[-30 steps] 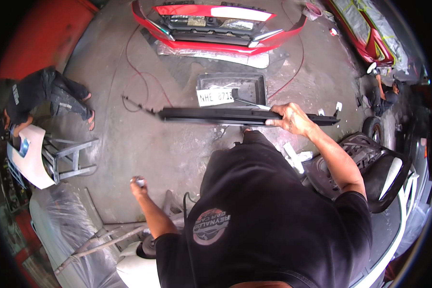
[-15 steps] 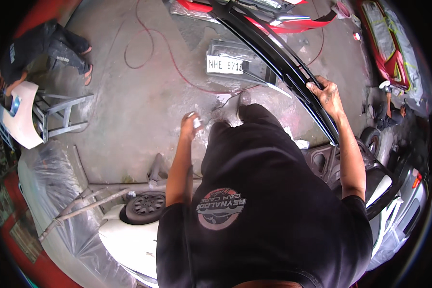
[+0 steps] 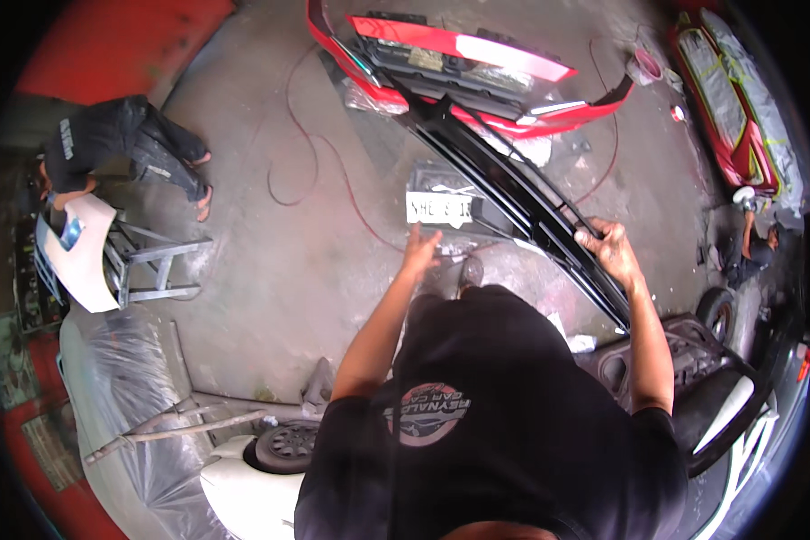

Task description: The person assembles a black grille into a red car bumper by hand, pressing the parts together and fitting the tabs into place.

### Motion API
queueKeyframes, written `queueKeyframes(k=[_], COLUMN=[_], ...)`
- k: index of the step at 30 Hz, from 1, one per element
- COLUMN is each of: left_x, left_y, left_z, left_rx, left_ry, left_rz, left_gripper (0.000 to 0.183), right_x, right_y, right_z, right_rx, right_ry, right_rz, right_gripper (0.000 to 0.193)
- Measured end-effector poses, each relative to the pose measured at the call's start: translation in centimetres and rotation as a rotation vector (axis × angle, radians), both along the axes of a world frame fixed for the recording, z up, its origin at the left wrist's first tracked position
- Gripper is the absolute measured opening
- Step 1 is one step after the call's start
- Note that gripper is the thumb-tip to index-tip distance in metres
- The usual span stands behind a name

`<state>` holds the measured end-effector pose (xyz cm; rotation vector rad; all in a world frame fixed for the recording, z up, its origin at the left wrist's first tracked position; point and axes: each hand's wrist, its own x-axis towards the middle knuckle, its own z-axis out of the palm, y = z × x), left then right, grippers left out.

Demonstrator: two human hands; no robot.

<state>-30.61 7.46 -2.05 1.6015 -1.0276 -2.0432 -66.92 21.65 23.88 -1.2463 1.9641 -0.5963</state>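
Note:
My right hand [image 3: 612, 250] is closed around the edge of a long black slatted car trim piece [image 3: 531, 202]. The trim slants from beside my right forearm up to the red bumper. My left hand [image 3: 421, 252] reaches forward with fingers apart and shows nothing in its grasp. Just beyond its fingertips is a white licence plate [image 3: 427, 208], set on a dark panel [image 3: 436, 177] on the floor. A small white patch partly covers the plate's characters; I cannot tell what it is.
A red car bumper [image 3: 562, 115] lies ahead. A red hose [image 3: 344, 171] winds over the floor. At left, another person [image 3: 108, 144] bends over a pale panel [image 3: 85, 243] on a metal stand [image 3: 162, 265]. A second person [image 3: 754, 252] is low at right, near a tyre [image 3: 715, 310].
My left hand has moved forward and right to the plate; the small white thing it held no longer shows in it. My right hand still grips the trim. The view has shifted forward.

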Motion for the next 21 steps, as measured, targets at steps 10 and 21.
queueKeyframes(k=[10, 21], left_x=[3.8, 16.6], left_y=[1.1, -20.9], left_z=[3.9, 6.8], left_rx=[0.222, -0.039], left_ry=[0.270, 0.650], left_rz=[-0.153, 0.129], left_gripper=[0.074, 0.034], right_x=[10.1, 30.6], right_y=[-7.4, -26.3], right_z=[-7.1, -0.1], right_rx=[-0.177, -0.455], right_ry=[0.229, -0.062], right_rz=[0.107, 0.222], right_gripper=[0.047, 0.041])
